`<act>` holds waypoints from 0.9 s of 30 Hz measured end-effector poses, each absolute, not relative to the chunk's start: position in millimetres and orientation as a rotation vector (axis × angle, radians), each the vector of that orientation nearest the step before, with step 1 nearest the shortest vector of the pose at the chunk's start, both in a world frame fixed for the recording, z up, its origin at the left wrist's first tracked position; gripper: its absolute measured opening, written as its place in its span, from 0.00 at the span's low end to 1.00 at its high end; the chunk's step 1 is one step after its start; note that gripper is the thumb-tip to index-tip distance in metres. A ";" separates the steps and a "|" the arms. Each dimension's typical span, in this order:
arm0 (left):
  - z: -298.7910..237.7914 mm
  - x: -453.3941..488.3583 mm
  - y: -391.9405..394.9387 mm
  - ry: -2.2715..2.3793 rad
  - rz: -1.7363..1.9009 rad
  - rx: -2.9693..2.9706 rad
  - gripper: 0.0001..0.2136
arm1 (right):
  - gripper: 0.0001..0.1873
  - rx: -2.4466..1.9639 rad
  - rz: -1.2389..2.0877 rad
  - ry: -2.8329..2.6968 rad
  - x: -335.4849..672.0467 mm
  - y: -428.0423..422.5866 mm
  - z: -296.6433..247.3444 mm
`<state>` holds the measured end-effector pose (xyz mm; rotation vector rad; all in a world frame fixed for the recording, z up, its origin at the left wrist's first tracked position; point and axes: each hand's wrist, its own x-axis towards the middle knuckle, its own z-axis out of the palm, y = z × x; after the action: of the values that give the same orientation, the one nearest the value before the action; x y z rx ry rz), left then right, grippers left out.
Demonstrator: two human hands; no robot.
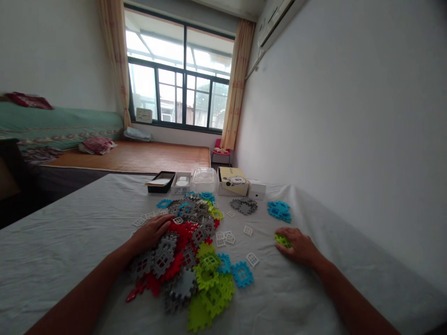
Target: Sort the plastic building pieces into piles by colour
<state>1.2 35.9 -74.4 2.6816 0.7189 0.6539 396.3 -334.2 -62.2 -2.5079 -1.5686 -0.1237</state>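
Observation:
Fingers outstretched, my left hand [152,232] lies on the near-left side of a heap of toothed plastic building tiles, touching grey tiles [164,255] and red tiles [183,236]. My right hand [299,246] is closed around a lime green tile [282,240] at the tablecloth; whether more than one is under the fingers cannot be made out. Just beyond it sits a stack of blue tiles [279,211], with a group of grey tiles [243,206] to its left. Lime green tiles [211,291] and a blue tile [242,274] lie at the heap's near right.
Small white window-frame pieces [252,259] are scattered between the heap and my right hand. Along the table's far edge stand a black box [160,182], a clear plastic container [204,179], a yellow box [233,181] and a white box [257,190]. A wall [342,139] rises on the right.

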 end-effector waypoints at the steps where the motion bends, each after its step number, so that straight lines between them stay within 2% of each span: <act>1: -74.0 1.2 35.4 0.717 0.655 2.686 0.23 | 0.27 -2.520 -0.135 -1.542 401.4 -339.9 -63.9; 6: -69.6 0.7 30.8 0.689 0.643 2.706 0.23 | 0.27 -2.660 -0.142 -1.379 425.3 -359.1 -69.1; 9: -68.7 0.6 29.8 0.697 0.654 2.709 0.23 | 0.29 -2.675 -0.258 -1.334 414.1 -341.0 -62.9; 11: -68.8 0.7 29.7 0.704 0.654 2.705 0.23 | 0.26 -2.497 -0.271 -1.475 390.7 -314.5 -55.5; 14: -68.7 0.7 29.0 0.703 0.638 2.701 0.22 | 0.21 -2.102 -0.022 -1.776 342.2 -266.3 -44.2; 17: -68.4 0.1 27.8 0.705 0.632 2.699 0.22 | 0.21 -1.893 0.133 -1.937 298.0 -226.2 -39.4; 22: -67.8 -1.7 26.3 0.727 0.624 2.684 0.22 | 0.16 -1.745 0.120 -2.118 266.2 -197.7 -50.9; 27: -66.2 -2.7 25.3 0.741 0.631 2.672 0.21 | 0.12 -1.811 0.058 -2.064 284.1 -203.8 -59.3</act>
<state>-2.7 25.3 -66.2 2.6722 0.7410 0.6313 284.1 -203.8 -59.3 -1.8107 -2.0640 0.0578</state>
